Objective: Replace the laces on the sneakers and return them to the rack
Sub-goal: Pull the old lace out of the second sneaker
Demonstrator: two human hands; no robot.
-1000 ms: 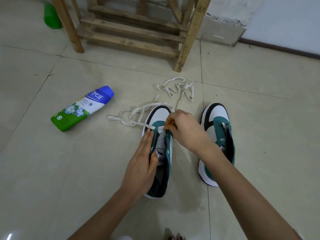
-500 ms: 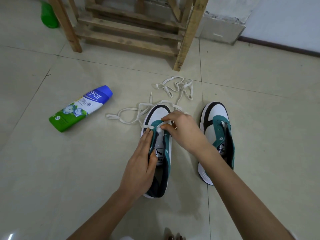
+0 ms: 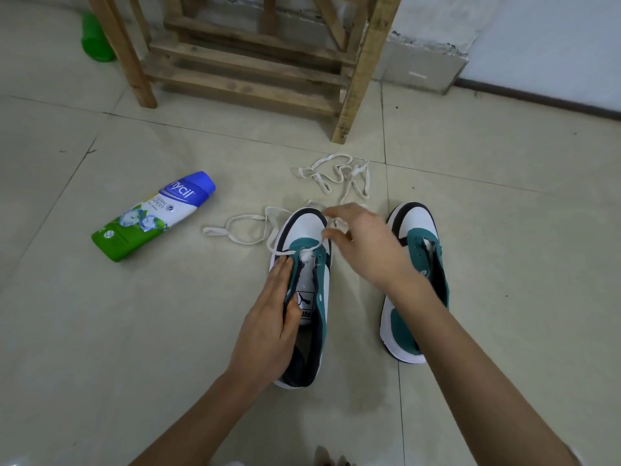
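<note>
Two white, teal and black sneakers stand side by side on the tiled floor, toes pointing away from me. My left hand (image 3: 268,331) lies flat along the left sneaker (image 3: 302,227), fingers straight on its outer side and thumb on the tongue. A white lace (image 3: 248,227) runs through this shoe's lowest eyelets and trails in loops to the left. My right hand (image 3: 366,247) hovers over the toe and pinches the lace's other end, though motion blurs it. The right sneaker (image 3: 416,220) has no lace and is partly hidden by my right forearm. A second white lace (image 3: 336,176) lies loose beyond the shoes.
A wooden rack (image 3: 255,62) stands against the wall ahead, its front right leg close to the loose lace. A blue, white and green powder bottle (image 3: 154,216) lies on its side to the left. A green object (image 3: 95,42) sits behind the rack's left leg.
My right hand has moved from the eyelets up and away over the toe, drawing the lace with it. My left hand has stayed on the shoe.
</note>
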